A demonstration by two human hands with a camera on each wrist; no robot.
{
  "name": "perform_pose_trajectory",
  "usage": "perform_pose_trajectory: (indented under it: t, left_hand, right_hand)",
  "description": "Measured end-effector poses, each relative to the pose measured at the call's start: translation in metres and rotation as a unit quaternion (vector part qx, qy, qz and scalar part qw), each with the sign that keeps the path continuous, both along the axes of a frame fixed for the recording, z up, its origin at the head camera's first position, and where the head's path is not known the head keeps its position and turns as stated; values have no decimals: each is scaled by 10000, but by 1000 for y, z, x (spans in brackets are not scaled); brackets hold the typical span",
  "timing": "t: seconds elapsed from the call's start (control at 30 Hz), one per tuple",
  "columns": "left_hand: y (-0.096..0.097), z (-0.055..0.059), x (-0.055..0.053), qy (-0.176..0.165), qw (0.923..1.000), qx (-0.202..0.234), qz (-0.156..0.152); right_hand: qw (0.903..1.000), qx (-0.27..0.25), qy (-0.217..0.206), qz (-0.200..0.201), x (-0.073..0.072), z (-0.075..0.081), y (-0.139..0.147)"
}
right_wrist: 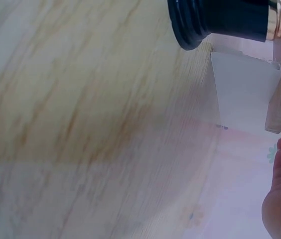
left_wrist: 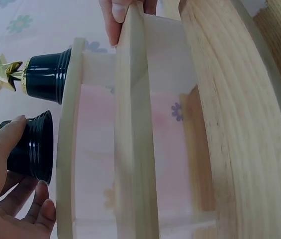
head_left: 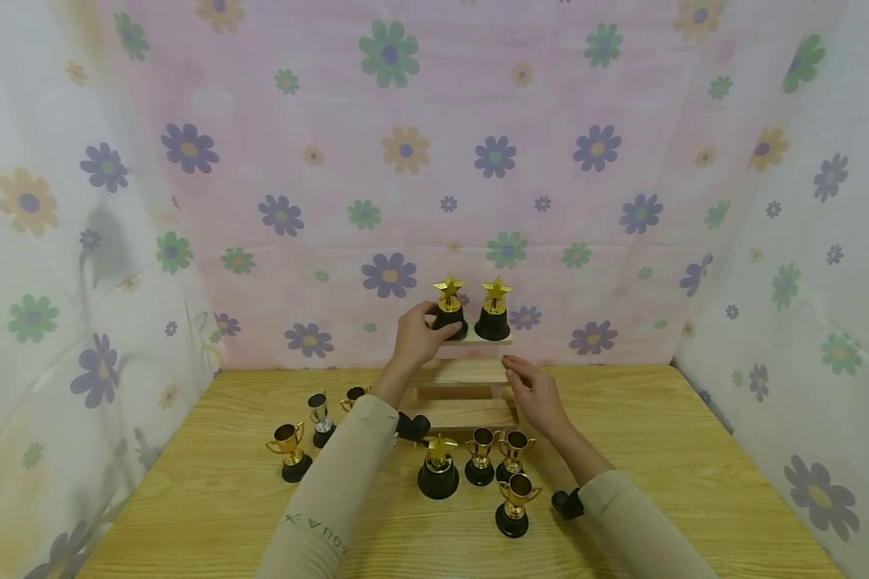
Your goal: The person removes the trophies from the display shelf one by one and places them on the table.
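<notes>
My left hand (head_left: pixel 418 336) grips a gold star trophy (head_left: pixel 449 291) by its black base. In the left wrist view a narrow gap shows between that base (left_wrist: pixel 41 147) and the top board (left_wrist: pixel 67 149) of a tiered wooden display stand (head_left: pixel 463 414). A second star trophy (head_left: pixel 494 322) stands upright on the same top board, to the right. At the stand's right side, my right hand (head_left: pixel 539 396) pinches the end of the middle board (left_wrist: pixel 136 124), with fingers showing on both sides of it in the left wrist view.
On the table (head_left: pixel 623 450), another star trophy (head_left: pixel 438 476) and gold cups (head_left: pixel 481 458), (head_left: pixel 514 511) stand in front of the stand. To the left are a gold cup (head_left: pixel 287 450) and a silver cup (head_left: pixel 320 416). Flowered cloth (head_left: pixel 449 177) hangs behind.
</notes>
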State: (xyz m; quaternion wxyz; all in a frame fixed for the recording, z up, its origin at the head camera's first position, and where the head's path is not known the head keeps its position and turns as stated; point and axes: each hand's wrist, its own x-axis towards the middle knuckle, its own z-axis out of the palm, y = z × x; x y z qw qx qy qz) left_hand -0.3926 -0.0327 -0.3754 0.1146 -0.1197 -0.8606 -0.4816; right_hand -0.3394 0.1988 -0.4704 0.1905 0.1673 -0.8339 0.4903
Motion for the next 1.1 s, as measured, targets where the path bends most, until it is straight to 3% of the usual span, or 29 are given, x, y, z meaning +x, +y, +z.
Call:
perform_pose_trajectory:
  t: [0.4,1.1]
  left_hand:
    - [-14,5,7,45,9999,-94,-29]
    - [-37,0,22,138,9997,-169,-148]
  right_hand:
    - [10000,42,-14,-36,0,-1,0]
    - [10000,5,2,-46,1,-1,-1]
